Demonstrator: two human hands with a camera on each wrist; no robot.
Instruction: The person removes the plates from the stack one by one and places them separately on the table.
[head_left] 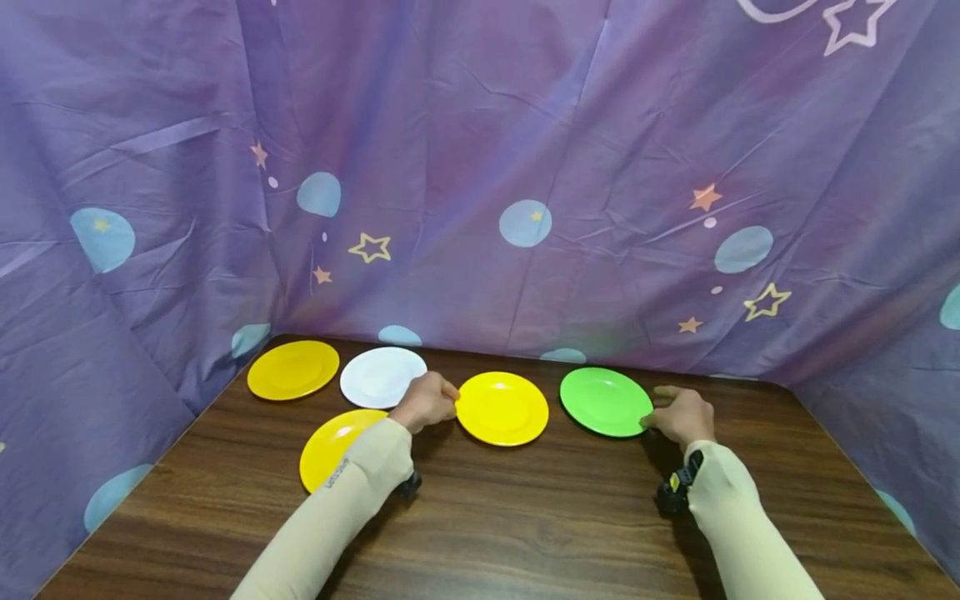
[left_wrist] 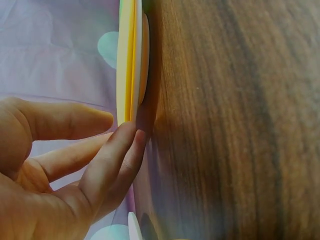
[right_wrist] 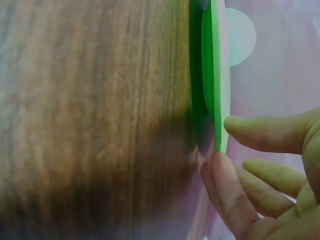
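In the head view, my left hand [head_left: 427,402] is at the left rim of a round yellow plate [head_left: 502,408] in the middle. From the left wrist, the thumb lies beside the plate's upper face and fingertips meet its rim [left_wrist: 131,65]; how firmly they hold cannot be told. My right hand [head_left: 681,414] pinches the right rim of a green plate [head_left: 606,402]. The right wrist view has the thumb on the upper face of that green plate [right_wrist: 216,75] and fingers under its edge. Both plates lie flat, at or just above the wooden table [head_left: 540,517].
A white plate [head_left: 378,377] lies left of my left hand, with another yellow plate [head_left: 292,370] at the far left corner. My left forearm partly covers a third yellow plate [head_left: 322,454]. A purple patterned cloth [head_left: 465,167] hangs behind the table and at its sides.
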